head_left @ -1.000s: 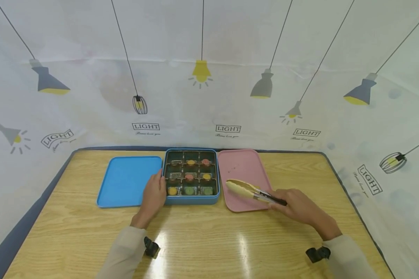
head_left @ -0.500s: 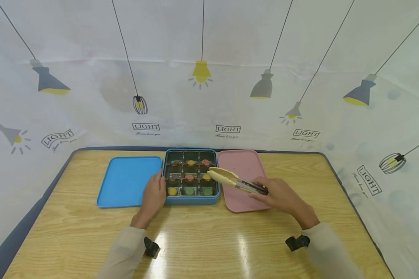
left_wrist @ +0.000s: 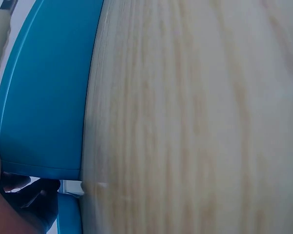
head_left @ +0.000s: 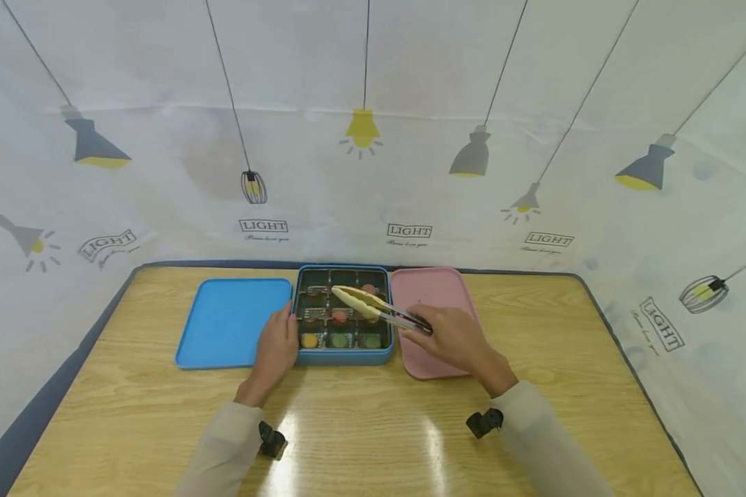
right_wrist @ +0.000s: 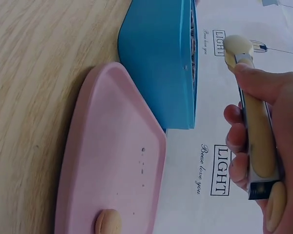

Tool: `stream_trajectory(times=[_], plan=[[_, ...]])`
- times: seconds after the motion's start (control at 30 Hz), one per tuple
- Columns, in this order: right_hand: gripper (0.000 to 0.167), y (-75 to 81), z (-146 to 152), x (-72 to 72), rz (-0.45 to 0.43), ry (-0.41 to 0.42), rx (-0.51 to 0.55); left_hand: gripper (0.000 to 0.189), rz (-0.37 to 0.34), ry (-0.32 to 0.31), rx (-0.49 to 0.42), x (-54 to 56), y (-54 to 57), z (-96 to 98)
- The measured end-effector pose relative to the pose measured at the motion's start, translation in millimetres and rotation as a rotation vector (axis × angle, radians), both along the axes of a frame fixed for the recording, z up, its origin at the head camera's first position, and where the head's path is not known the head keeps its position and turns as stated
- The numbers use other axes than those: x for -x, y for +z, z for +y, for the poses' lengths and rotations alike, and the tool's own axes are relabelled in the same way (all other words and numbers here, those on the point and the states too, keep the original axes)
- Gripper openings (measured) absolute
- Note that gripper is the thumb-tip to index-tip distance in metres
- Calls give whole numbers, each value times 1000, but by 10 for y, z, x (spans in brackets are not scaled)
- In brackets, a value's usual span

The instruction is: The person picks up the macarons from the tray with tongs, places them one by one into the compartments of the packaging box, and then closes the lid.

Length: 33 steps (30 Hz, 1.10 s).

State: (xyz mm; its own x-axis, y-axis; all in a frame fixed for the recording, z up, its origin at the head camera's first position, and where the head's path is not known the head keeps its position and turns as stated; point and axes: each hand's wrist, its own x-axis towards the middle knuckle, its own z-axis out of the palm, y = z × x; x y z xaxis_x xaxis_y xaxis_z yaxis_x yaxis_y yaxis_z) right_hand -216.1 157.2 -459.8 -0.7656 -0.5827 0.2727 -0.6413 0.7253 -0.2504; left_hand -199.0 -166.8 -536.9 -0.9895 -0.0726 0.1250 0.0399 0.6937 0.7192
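Observation:
My right hand [head_left: 450, 335] grips a pair of tongs [head_left: 404, 317] with cream tips and metal arms. The tips are over the upper middle of a blue box [head_left: 345, 357], hiding part of its contents. I cannot tell whether they hold anything. Inside the box is a dark divided insert holding several macarons, among them a pink macaron [head_left: 339, 315] and a green macaron [head_left: 338, 340]. My left hand [head_left: 276, 345] rests against the box's left wall, fingers stretched along it. A pink tray [head_left: 435, 283] stands right of the box, partly under my right hand; one tan macaron [right_wrist: 109, 223] lies on it.
Left of the box lies a flat blue lid [head_left: 230, 324], its edge close to my left hand. All stand on a wood-grain table [head_left: 348, 428]. Behind its back edge hangs a pale curtain [head_left: 311, 172] printed with lamps. Dark crumbs [right_wrist: 142, 161] dot the pink tray.
My right hand has carried the tongs leftward from over the pink tray to over the box's upper middle compartments. The left hand has stayed at the box's left side.

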Motion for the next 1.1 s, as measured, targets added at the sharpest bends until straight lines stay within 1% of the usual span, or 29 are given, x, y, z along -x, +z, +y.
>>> stream_trajectory(times=[0.1,0.2,0.27,0.37,0.43,0.5,0.6,0.67,0.73,0.87,1.0,1.1], plan=[[23,33,25,13,-13,-19,14,48,0,-6,5,4,4,6],[27,83,101,33,-48,-36,-5,48,-5,-10,7,-1,11,-6],[27,127,166,52,-60,-40,-49,49,-10,-12,4,-4,14,-15],[26,249,246,72,-65,-43,-171,49,-14,-14,8,-4,10,-21],[26,360,266,81,-32,-32,-259,49,-15,-12,10,-4,16,-19],[29,482,248,85,21,-13,-353,48,-11,-9,13,-3,16,-20],[33,643,166,81,138,37,-477,47,-3,-6,14,0,11,-22],[33,718,96,76,201,65,-553,47,2,-5,12,4,5,-22],[32,768,30,74,238,81,-612,47,4,-4,9,8,-3,-21],[29,809,-80,86,277,76,-668,48,-9,-7,1,1,-11,-15],[28,825,-132,120,316,76,-687,49,-16,-6,0,-3,-16,-7],[30,834,-125,162,294,66,-691,49,-15,-6,-8,2,-7,2]])
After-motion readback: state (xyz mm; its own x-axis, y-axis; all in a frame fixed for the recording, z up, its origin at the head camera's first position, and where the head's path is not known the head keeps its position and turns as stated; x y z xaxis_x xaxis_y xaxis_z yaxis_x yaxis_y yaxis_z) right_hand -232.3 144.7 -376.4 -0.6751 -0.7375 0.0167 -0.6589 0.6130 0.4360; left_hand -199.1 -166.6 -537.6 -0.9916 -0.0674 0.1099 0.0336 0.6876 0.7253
